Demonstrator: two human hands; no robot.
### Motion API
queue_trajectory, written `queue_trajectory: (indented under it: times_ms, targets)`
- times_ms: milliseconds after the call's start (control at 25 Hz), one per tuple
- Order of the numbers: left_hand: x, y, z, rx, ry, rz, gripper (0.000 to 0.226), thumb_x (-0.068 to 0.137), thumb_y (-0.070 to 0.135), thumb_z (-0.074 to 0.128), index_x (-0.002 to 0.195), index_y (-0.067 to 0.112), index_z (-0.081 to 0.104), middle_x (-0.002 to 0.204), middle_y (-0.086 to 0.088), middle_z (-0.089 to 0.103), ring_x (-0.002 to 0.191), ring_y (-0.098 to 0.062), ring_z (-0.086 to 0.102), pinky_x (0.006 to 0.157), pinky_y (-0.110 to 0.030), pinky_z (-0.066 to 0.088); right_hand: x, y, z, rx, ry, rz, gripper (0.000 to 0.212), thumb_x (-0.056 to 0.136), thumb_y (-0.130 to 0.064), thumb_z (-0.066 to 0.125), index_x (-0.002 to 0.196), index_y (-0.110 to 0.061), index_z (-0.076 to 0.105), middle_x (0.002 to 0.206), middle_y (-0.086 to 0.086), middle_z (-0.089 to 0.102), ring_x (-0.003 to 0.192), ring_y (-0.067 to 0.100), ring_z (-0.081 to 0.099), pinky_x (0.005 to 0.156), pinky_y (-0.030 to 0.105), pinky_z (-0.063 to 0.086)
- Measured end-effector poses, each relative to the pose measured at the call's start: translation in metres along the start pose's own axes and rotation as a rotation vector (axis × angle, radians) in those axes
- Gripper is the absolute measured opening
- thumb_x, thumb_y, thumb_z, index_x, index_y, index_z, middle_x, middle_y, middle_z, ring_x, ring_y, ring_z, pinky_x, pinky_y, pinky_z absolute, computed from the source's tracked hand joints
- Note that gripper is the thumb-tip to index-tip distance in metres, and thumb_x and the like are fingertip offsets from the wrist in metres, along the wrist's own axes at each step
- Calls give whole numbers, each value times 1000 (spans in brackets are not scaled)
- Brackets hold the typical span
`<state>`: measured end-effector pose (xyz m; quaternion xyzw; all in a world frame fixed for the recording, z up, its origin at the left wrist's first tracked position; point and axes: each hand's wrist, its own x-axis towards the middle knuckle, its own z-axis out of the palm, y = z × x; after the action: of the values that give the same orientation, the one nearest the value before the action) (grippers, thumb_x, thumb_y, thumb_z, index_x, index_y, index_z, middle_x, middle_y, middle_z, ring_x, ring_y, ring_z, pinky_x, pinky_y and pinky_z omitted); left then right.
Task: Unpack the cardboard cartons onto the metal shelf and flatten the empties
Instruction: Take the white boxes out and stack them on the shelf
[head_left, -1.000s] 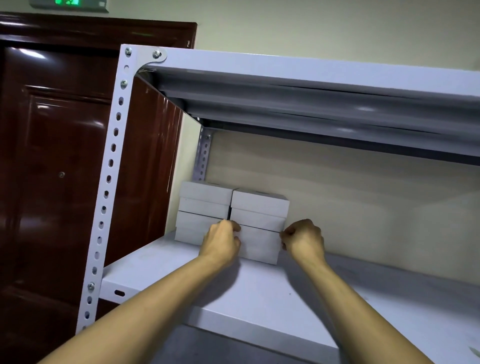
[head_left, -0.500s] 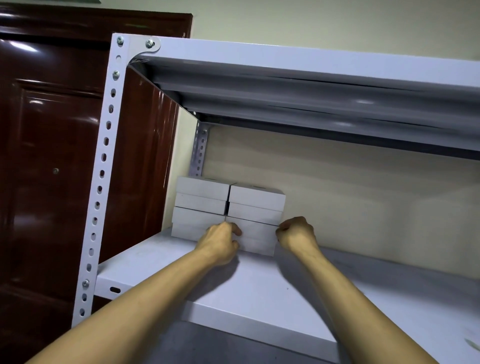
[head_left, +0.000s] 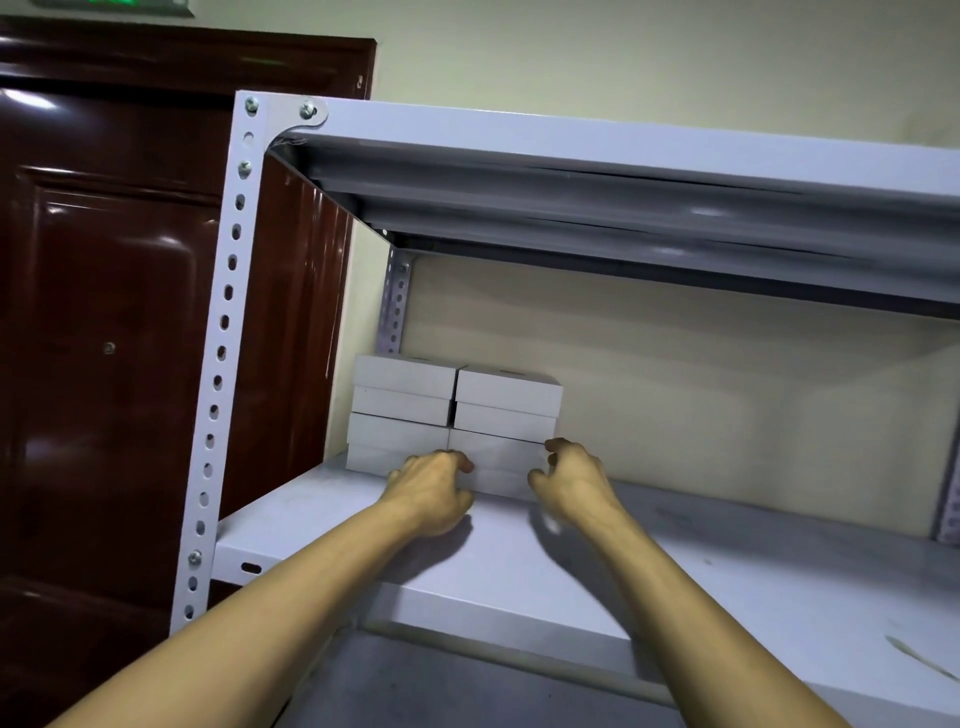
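Observation:
Several flat white boxes (head_left: 506, 410) stand in two side-by-side stacks at the back left corner of the grey metal shelf (head_left: 519, 561). My left hand (head_left: 431, 488) is curled into a loose fist low in front of the seam between the stacks, its thumb touching the bottom box. My right hand (head_left: 571, 483) hovers at the lower right corner of the right stack, fingers bent and apart, holding nothing. No cardboard carton is in view.
The upper shelf board (head_left: 623, 150) hangs low over the boxes. A perforated upright post (head_left: 223, 338) stands at the left front, with a dark red door (head_left: 104, 312) behind it. To the right of the boxes the shelf surface is bare.
Both hands have dropped lower and drawn slightly back from the right stack. My right hand has loosened from a fist to spread fingers. The boxes have not moved.

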<state>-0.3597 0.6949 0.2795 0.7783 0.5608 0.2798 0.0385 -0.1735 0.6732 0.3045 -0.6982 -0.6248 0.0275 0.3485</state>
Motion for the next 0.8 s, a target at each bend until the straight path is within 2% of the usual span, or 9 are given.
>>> queue_trajectory:
  times_ms: [120, 280, 440, 560, 640, 800]
  targets:
    - [-13, -3, -5, 13, -12, -6, 47, 94, 35, 56, 140, 29, 51, 141, 0, 57, 134, -27, 47, 107, -42, 40, -5, -7, -1, -34, -23, 22, 54, 94, -22, 57, 146, -9, 45, 141, 12, 57, 127, 31, 55, 96, 32, 46]
    - [-32, -12, -17, 17, -33, 14, 45, 96, 35, 55, 141, 29, 51, 141, 3, 57, 134, -26, 45, 107, -42, 37, -4, -13, 5, -18, -110, 83, 46, 91, -25, 62, 133, -12, 51, 131, 12, 62, 117, 31, 60, 91, 29, 48]
    - [-46, -22, -32, 29, -1, 18, 45, 95, 32, 55, 140, 29, 52, 138, 2, 60, 135, -27, 45, 107, -41, 36, -1, -10, 19, 11, -118, 95, 51, 86, -24, 66, 133, -10, 49, 129, 13, 60, 116, 33, 59, 97, 37, 51]
    - [-51, -24, -35, 34, 10, 26, 45, 95, 30, 54, 140, 29, 51, 143, 1, 56, 136, -27, 43, 109, -43, 34, -8, -14, 15, 39, -102, 119, 48, 86, -20, 65, 131, -11, 49, 127, 13, 61, 112, 32, 60, 96, 38, 52]
    - [-54, -23, -34, 39, 19, 43, 45, 96, 30, 52, 141, 29, 50, 145, 2, 54, 136, -27, 43, 109, -42, 33, -17, -18, 11, 2, -101, 104, 53, 90, -20, 62, 139, -11, 43, 135, 13, 56, 120, 34, 57, 96, 34, 48]
    - [-63, -19, -29, 42, 22, 87, 45, 96, 30, 51, 141, 29, 49, 146, 2, 53, 135, -28, 44, 108, -41, 33, -45, -22, 9, -25, -57, -16, 60, 98, -21, 57, 152, -10, 33, 152, 13, 46, 136, 33, 46, 105, 35, 41]
